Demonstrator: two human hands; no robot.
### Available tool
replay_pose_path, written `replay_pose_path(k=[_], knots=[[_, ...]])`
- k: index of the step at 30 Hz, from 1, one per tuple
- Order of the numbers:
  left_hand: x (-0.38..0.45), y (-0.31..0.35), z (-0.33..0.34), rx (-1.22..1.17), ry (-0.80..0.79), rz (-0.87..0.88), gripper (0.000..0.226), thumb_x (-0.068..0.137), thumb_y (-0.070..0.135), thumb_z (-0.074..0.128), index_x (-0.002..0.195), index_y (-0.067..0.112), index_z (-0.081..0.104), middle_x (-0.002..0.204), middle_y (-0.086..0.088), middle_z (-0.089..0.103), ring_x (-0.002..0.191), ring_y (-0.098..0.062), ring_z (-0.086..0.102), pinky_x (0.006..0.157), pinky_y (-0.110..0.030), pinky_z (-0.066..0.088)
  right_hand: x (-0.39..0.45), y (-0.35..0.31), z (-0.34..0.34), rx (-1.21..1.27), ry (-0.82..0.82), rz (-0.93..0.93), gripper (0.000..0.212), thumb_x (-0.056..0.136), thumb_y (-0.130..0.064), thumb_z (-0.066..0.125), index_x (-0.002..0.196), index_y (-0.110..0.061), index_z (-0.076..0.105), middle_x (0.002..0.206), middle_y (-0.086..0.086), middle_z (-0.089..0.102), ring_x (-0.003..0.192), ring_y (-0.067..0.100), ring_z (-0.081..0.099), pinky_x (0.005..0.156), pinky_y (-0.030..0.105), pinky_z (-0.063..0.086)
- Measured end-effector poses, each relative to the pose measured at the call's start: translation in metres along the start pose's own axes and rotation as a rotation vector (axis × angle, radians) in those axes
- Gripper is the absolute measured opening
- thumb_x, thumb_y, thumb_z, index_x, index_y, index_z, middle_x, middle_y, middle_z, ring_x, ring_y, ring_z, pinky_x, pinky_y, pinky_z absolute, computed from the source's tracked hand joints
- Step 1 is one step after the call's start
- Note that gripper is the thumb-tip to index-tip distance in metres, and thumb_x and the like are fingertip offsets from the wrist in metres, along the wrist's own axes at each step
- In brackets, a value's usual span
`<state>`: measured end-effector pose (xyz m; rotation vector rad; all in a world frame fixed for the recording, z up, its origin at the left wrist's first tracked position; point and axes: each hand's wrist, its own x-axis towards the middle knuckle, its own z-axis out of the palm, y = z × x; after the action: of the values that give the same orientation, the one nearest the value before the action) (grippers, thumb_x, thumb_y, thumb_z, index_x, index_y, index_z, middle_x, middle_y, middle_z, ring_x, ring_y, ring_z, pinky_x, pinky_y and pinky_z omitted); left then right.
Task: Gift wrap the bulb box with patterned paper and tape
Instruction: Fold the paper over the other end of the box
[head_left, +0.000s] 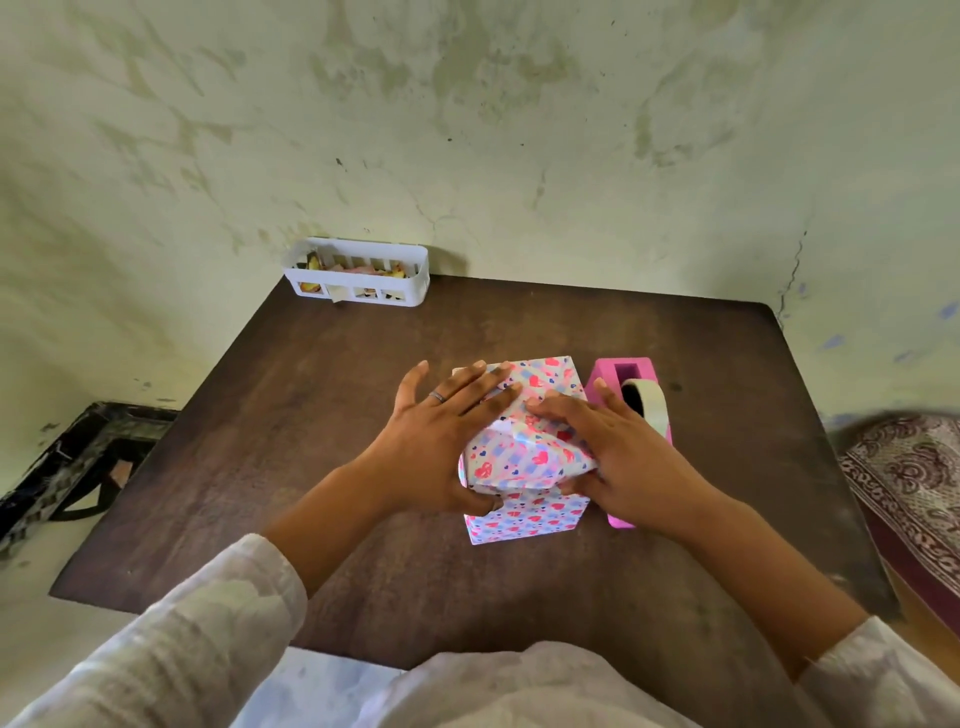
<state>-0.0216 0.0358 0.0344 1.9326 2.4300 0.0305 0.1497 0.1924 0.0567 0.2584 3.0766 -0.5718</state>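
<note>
Both hands lay on the wrapped box (524, 467), and no brand, label or writing could be read anywhere on it or near it. Fingers of the left hand (441, 441) were spread and nearly flat across the top fold of the patterned paper (535, 374), with a ring (437, 396) on one finger and the thumb tucked against the near upper edge of the box. Fingers of the right hand (623, 457) were also extended, their tips pressing the crumpled paper flaps at the middle of the top, while the thumb sat under the loose fold on the near right corner. Neither hand was closed around anything; each only pressed down on the paper. That paper was white with pink and red hearts and pale blue patches, and it covered the box on every visible side. The box stood upright near the middle of a dark brown wooden table (311, 415). Just to its right, touching or nearly touching, stood a pink tape dispenser (631, 374) with a roll of pale tape (649, 405) in it. At the far left edge of the table, against the stained wall (467, 130), sat a white slotted basket (358, 273) holding small scraps. Pale sleeves (208, 623) covered both forearms above the wrists.
</note>
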Motion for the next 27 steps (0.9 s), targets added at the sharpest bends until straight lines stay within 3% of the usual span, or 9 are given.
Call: replay_pose_path(k=[2, 8, 11, 15, 19, 21, 24, 25, 27], knots=[[0.003, -0.002, -0.002, -0.018, -0.023, 0.026, 0.106, 0.072, 0.079, 0.050, 0.141, 0.037, -0.020, 0.146, 0.019, -0.028, 0.132, 0.000, -0.035, 0.099, -0.039, -0.038, 0.000, -0.002, -0.002, -0.055, -0.006, -0.012, 0.064, 0.090, -0.038, 0.057, 0.141, -0.034, 0.019, 0.153, -0.013, 0.022, 0.142, 0.011, 0.002, 0.090, 0.006, -0.027], [0.021, -0.005, -0.012, -0.104, -0.052, 0.083, 0.112, 0.070, 0.074, 0.059, 0.149, 0.029, -0.006, 0.151, 0.019, -0.017, 0.137, 0.003, -0.024, 0.110, -0.037, -0.028, 0.006, -0.007, -0.007, -0.135, -0.011, 0.000, 0.065, 0.093, -0.039, 0.049, 0.145, -0.031, 0.010, 0.156, -0.011, 0.013, 0.126, 0.005, -0.015, 0.079, 0.009, -0.035], [0.023, -0.001, -0.011, -0.120, -0.049, 0.073, 0.108, 0.071, 0.072, 0.059, 0.147, 0.033, -0.007, 0.150, 0.020, -0.014, 0.139, 0.002, -0.019, 0.113, -0.034, -0.022, 0.008, -0.001, -0.007, -0.166, 0.018, 0.005, 0.064, 0.094, -0.036, 0.050, 0.144, -0.030, 0.010, 0.156, -0.010, 0.015, 0.143, 0.014, -0.003, 0.081, 0.010, -0.035], [0.021, 0.010, -0.010, -0.153, 0.005, 0.019, 0.103, 0.075, 0.067, 0.061, 0.140, 0.036, -0.013, 0.147, 0.021, -0.013, 0.137, 0.003, -0.017, 0.111, -0.022, -0.020, 0.010, 0.009, 0.002, -0.083, 0.115, 0.007, 0.064, 0.092, -0.029, 0.056, 0.143, -0.030, 0.017, 0.151, -0.012, 0.027, 0.143, 0.016, 0.013, 0.087, 0.008, -0.032], [0.016, 0.010, 0.000, -0.158, 0.131, 0.043, 0.097, 0.074, 0.070, 0.056, 0.148, 0.032, 0.005, 0.152, 0.017, 0.001, 0.141, 0.003, -0.011, 0.114, -0.023, -0.015, 0.006, 0.013, 0.020, 0.006, 0.269, -0.004, 0.061, 0.082, -0.022, 0.067, 0.135, -0.028, 0.037, 0.137, -0.008, 0.051, 0.132, 0.015, 0.042, 0.109, 0.028, -0.019], [0.013, 0.008, 0.005, -0.163, 0.143, 0.050, 0.096, 0.073, 0.072, 0.054, 0.150, 0.030, 0.013, 0.154, 0.016, 0.005, 0.142, 0.003, -0.008, 0.115, -0.022, -0.014, -0.002, 0.015, 0.026, 0.035, 0.372, 0.024, 0.052, 0.081, -0.028, 0.066, 0.130, -0.024, 0.048, 0.134, -0.006, 0.054, 0.134, 0.014, 0.038, 0.112, 0.033, -0.011], [0.011, 0.006, 0.007, -0.180, 0.131, 0.054, 0.095, 0.074, 0.071, 0.054, 0.150, 0.032, 0.010, 0.155, 0.017, 0.003, 0.143, 0.001, -0.008, 0.116, -0.029, -0.011, -0.017, 0.022, 0.022, 0.176, 0.588, 0.163, 0.041, 0.082, -0.036, 0.060, 0.121, -0.023, 0.057, 0.129, -0.012, 0.051, 0.129, 0.006, 0.036, 0.114, 0.039, 0.012], [0.012, 0.006, 0.007, -0.178, 0.135, 0.057, 0.095, 0.075, 0.071, 0.053, 0.150, 0.033, 0.008, 0.156, 0.017, 0.002, 0.143, 0.000, -0.008, 0.116, -0.031, -0.010, -0.025, 0.028, 0.021, 0.274, 0.629, 0.282, 0.037, 0.085, -0.034, 0.062, 0.119, -0.022, 0.057, 0.125, -0.011, 0.053, 0.122, 0.006, 0.042, 0.110, 0.038, 0.026], [0.013, 0.005, 0.009, -0.182, 0.143, 0.063, 0.095, 0.075, 0.072, 0.051, 0.150, 0.032, 0.008, 0.156, 0.016, 0.004, 0.144, -0.001, -0.006, 0.116, -0.034, -0.007, -0.044, 0.047, 0.025, 0.537, 0.653, 0.604, 0.027, 0.087, -0.025, 0.063, 0.113, -0.019, 0.057, 0.116, 0.000, 0.061, 0.105, 0.013, 0.055, 0.086, 0.028, 0.044]])
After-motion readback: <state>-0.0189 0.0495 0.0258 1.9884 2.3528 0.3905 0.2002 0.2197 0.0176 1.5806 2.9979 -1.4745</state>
